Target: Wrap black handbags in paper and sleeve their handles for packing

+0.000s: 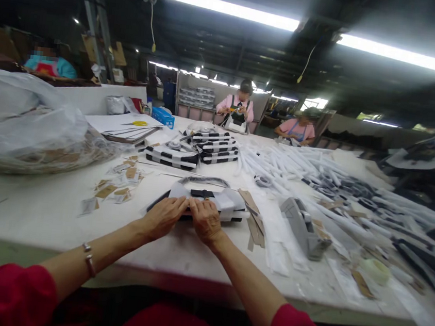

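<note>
A black-and-white handbag (229, 200) with a curved handle wrapped in clear film lies on the white table in front of me. White wrapping covers much of its front, and a black flap strap (201, 193) shows in the middle. My left hand (167, 212) grips the bag's near edge left of centre. Close beside it, my right hand (204, 218) grips the same edge, the two sets of fingertips nearly meeting. Both thumbs are hidden, and the hands cover part of the bag's near side.
Wrapped bags (217, 150) are stacked behind. Small packets (122, 181) and a big plastic sack (30, 128) lie left. On the right are cardboard strips (254, 216), a grey tape dispenser (304, 229), a tape roll (375, 271) and white tubes (299, 164). Co-workers sit at the far side.
</note>
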### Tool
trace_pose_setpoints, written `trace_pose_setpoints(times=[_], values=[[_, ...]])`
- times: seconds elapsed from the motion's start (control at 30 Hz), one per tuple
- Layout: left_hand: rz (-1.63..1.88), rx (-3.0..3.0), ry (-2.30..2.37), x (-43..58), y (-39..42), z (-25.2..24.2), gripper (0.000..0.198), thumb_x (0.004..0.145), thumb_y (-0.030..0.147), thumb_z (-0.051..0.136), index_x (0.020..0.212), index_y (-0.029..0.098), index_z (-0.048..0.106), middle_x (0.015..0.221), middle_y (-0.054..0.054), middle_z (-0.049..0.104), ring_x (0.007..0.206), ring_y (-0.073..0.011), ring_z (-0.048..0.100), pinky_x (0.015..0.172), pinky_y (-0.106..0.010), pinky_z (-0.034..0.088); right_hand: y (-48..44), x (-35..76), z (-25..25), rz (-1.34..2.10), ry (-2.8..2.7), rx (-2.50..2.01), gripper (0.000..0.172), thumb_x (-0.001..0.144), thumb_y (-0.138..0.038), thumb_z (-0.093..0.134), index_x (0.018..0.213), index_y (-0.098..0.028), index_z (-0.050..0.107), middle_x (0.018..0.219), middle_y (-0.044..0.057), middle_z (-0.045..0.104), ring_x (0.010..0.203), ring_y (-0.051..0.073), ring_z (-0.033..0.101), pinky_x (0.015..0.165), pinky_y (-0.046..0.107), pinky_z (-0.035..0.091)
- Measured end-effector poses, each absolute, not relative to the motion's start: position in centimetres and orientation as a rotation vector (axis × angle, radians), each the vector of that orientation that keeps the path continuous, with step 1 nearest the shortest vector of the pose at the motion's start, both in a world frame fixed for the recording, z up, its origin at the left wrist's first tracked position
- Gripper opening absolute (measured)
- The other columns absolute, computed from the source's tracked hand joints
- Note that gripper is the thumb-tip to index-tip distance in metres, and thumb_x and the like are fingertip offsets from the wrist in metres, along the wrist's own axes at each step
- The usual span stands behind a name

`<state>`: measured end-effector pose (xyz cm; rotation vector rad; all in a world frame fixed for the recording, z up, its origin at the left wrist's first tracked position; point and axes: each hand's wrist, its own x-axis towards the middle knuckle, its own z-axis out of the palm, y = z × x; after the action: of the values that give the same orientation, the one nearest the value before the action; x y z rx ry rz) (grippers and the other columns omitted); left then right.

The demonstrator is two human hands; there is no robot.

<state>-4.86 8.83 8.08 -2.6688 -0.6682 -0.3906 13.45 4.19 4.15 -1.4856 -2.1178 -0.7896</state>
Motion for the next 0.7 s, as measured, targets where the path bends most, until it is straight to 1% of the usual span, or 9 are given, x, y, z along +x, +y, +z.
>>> trace_pose_setpoints(times=[0.07,0.1,0.13,0.17,0.3,0.4,0.47,0.57,0.7], values=[[-0.448,-2.603,-0.665,-5.0,8.2,7.4,0.067,0.070,0.006,0.055,0.137,0.009,0.046,0.141,-0.020,0.051,0.128,-0.0329,0.049,0.108,-0.049,0.040,4.2,13.6,4.1,-0.789,-2.133,-1.468,0.035,0.098,-0.015,0.043,0.132,-0.011,0.051,0.118,0.015,0.066,0.096,0.025,0.060,0.088,0.042,0.046],[-0.479,-2.560,-0.652,-5.1,7.9,6.9,0.067,0.072,0.007,0.055,0.138,0.009,0.045,0.144,-0.020,0.048,0.134,-0.0339,0.044,0.113,-0.052,0.034,4.2,13.6,4.1,-0.788,-2.142,-1.458,0.034,0.098,-0.015,0.043,0.130,-0.011,0.052,0.118,0.015,0.066,0.097,0.024,0.060,0.089,0.042,0.046],[-0.513,-2.515,-0.634,-5.2,7.7,6.4,0.066,0.075,0.008,0.054,0.140,0.008,0.045,0.145,-0.019,0.047,0.136,-0.0341,0.041,0.116,-0.054,0.030,4.2,13.6,4.1,-0.786,-2.150,-1.450,0.031,0.098,-0.015,0.043,0.127,-0.011,0.053,0.117,0.015,0.066,0.097,0.024,0.060,0.090,0.042,0.046],[-0.556,-2.468,-0.613,-5.2,7.5,5.8,0.064,0.077,0.007,0.051,0.141,0.009,0.044,0.145,-0.019,0.048,0.137,-0.0336,0.041,0.116,-0.055,0.028,4.1,13.6,4.0,-0.783,-2.156,-1.445,0.029,0.098,-0.015,0.043,0.124,-0.012,0.055,0.117,0.014,0.066,0.098,0.024,0.061,0.091,0.042,0.045],[-0.736,-2.310,-0.576,-5.2,7.8,4.2,0.061,0.089,0.002,0.039,0.148,0.015,0.037,0.141,-0.014,0.054,0.133,-0.0292,0.048,0.115,-0.053,0.032,4.2,13.4,3.9,-0.772,-2.172,-1.437,0.025,0.099,-0.015,0.042,0.118,-0.012,0.058,0.115,0.014,0.067,0.098,0.024,0.061,0.092,0.042,0.045],[-0.805,-2.295,-0.565,-5.2,8.6,4.0,0.062,0.092,0.003,0.036,0.151,0.021,0.031,0.138,-0.012,0.057,0.129,-0.0264,0.052,0.114,-0.051,0.034,4.5,13.3,4.1,-0.766,-2.179,-1.444,0.027,0.099,-0.016,0.043,0.122,-0.011,0.056,0.113,0.015,0.068,0.094,0.023,0.062,0.087,0.041,0.047],[-0.848,-2.311,-0.551,-5.3,9.2,4.3,0.061,0.093,0.003,0.037,0.151,0.022,0.031,0.133,-0.011,0.060,0.125,-0.0250,0.056,0.113,-0.048,0.036,4.7,13.2,4.4,-0.765,-2.178,-1.456,0.030,0.099,-0.015,0.042,0.126,-0.010,0.055,0.113,0.015,0.068,0.091,0.023,0.063,0.083,0.040,0.047],[-0.905,-2.324,-0.526,-5.5,9.9,4.9,0.057,0.093,0.004,0.038,0.148,0.019,0.037,0.124,-0.011,0.066,0.118,-0.0238,0.060,0.111,-0.045,0.038,4.8,13.0,5.0,-0.761,-2.180,-1.476,0.035,0.100,-0.015,0.039,0.131,-0.008,0.052,0.118,0.016,0.067,0.092,0.024,0.063,0.081,0.040,0.048],[-0.941,-2.304,-0.487,-5.8,10.5,5.3,0.044,0.092,0.003,0.042,0.134,0.014,0.053,0.113,-0.012,0.070,0.108,-0.0243,0.064,0.103,-0.042,0.044,5.1,12.6,5.4,-0.734,-2.198,-1.527,0.039,0.101,-0.018,0.035,0.136,-0.007,0.049,0.123,0.017,0.065,0.093,0.025,0.063,0.081,0.041,0.050]])
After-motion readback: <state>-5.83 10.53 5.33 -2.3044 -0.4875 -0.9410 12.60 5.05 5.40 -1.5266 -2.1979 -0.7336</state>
